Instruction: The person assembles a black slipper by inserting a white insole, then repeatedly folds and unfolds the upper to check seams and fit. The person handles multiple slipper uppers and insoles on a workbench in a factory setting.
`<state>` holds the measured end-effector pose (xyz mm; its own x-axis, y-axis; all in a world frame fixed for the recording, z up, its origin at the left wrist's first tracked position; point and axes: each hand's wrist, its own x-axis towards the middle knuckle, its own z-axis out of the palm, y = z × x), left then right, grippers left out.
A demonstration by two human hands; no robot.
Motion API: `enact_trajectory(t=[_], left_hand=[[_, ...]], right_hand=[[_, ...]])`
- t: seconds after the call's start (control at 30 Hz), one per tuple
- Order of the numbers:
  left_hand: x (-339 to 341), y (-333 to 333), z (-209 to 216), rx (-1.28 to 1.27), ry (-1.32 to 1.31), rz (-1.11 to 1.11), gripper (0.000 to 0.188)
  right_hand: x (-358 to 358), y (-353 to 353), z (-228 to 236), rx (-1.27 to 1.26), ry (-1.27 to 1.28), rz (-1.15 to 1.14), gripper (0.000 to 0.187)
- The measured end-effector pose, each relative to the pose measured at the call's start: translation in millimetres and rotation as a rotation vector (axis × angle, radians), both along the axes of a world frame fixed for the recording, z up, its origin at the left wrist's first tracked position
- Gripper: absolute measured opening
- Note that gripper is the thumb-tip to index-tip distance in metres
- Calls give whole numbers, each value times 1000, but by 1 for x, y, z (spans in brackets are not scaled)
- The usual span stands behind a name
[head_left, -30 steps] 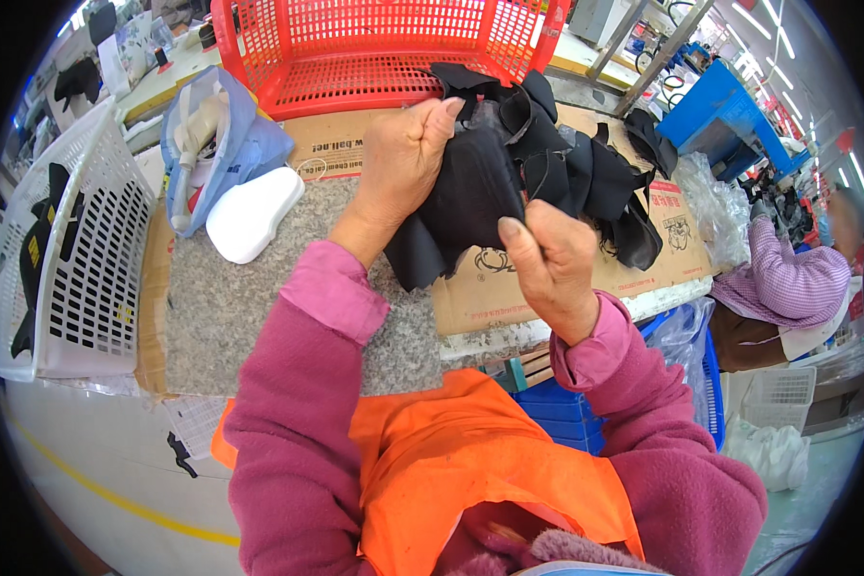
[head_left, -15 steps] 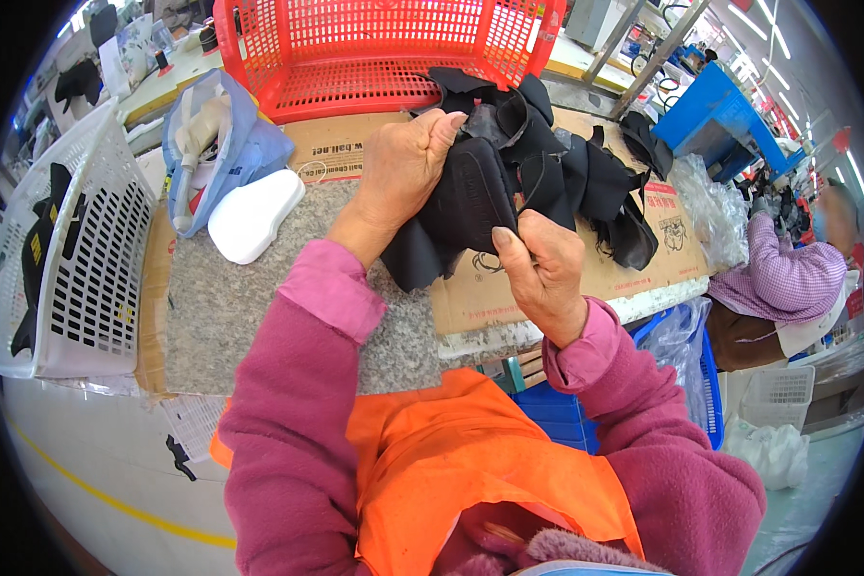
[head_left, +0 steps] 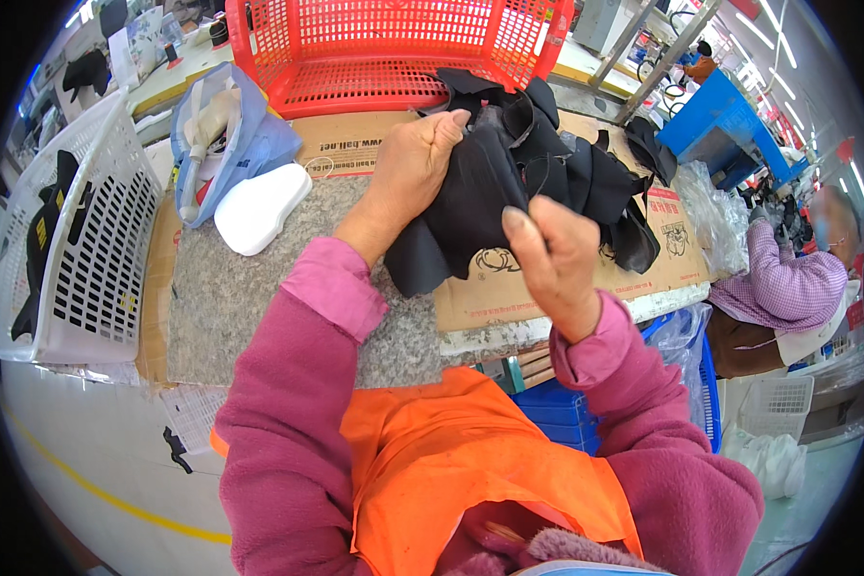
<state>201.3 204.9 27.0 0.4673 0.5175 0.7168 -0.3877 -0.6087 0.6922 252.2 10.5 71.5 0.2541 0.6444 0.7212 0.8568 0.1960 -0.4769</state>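
A black fabric piece [head_left: 466,202] hangs between my two hands above the near side of the worktop. My left hand [head_left: 413,168] is closed on its upper left edge, thumb pressed against the curled fingers. At the piece's right edge my right hand [head_left: 559,264] is closed too, thumb tip against the cloth and fingers curled under. Just behind and to the right lies a loose heap of black fabric pieces [head_left: 586,178], some curled and overlapping. The underside of the held piece is hidden.
A red plastic basket [head_left: 374,91] stands behind the heap. On the left are a white rounded pad [head_left: 259,209], a blue bag [head_left: 226,144] and a white crate [head_left: 96,259]. Cardboard [head_left: 494,298] covers part of the grey worktop [head_left: 230,317]. A co-worker [head_left: 787,278] sits at right.
The held piece has turned, so its ridged strip no longer shows and a smooth face does. My right hand has shifted slightly right; my left hand has barely moved.
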Motion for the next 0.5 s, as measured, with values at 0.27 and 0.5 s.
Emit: enact_trajectory(t=[0.27, 0.5], left_hand=[[11, -19, -30, -329, 35, -90, 54], [1, 8, -29, -255, 301, -25, 28]], right_hand=[[13, 42, 24, -82, 249, 95, 44], [7, 15, 9, -212, 78, -8, 31]])
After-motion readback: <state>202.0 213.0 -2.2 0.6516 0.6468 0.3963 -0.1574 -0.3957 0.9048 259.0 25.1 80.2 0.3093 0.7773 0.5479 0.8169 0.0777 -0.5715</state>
